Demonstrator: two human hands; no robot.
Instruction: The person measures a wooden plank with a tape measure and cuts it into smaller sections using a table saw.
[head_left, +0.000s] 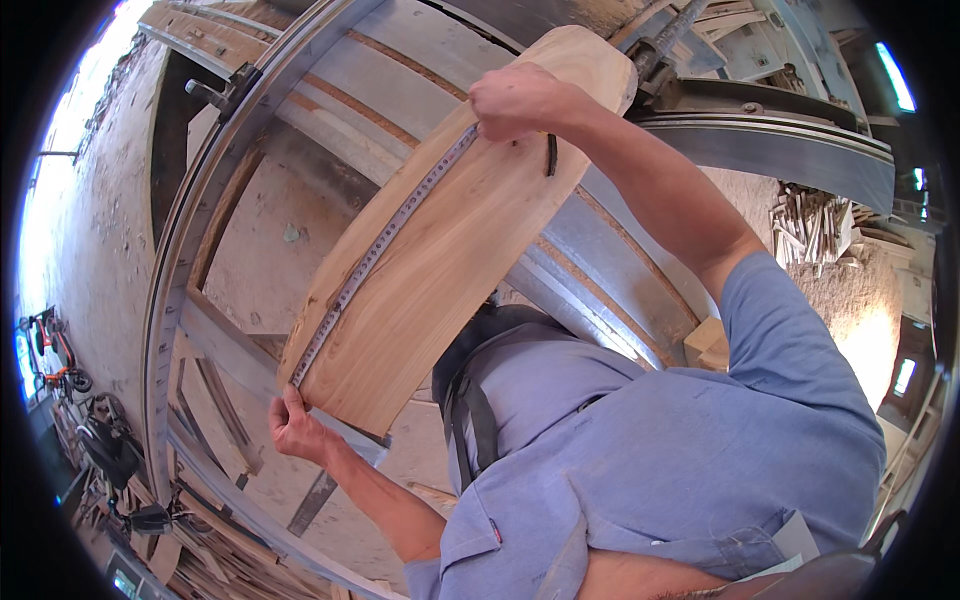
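A light wooden board (420, 255) with a rounded far end lies across a metal frame before me. The marked blade of a tape measure (375, 247) stretches along the board's face near its outer long edge. My left hand (300, 427) pinches one end of the blade at the board's square-cut end, thumb on top. Toward the rounded end, my right hand (521, 105) is closed around the other end of the tape, its fist resting on the board. A short dark strap (551, 154) hangs below this fist. The tape's case is mostly hidden in the hand.
A curved-looking metal rail (169, 285) with a clamp-like stop (225, 90) runs along the left. Wood strips (585, 277) line the metal table slats. A small wood block (707, 343) sits near my right side. Scrap wood (814, 225) is piled at right; an orange-framed vehicle (56, 345) stands far left.
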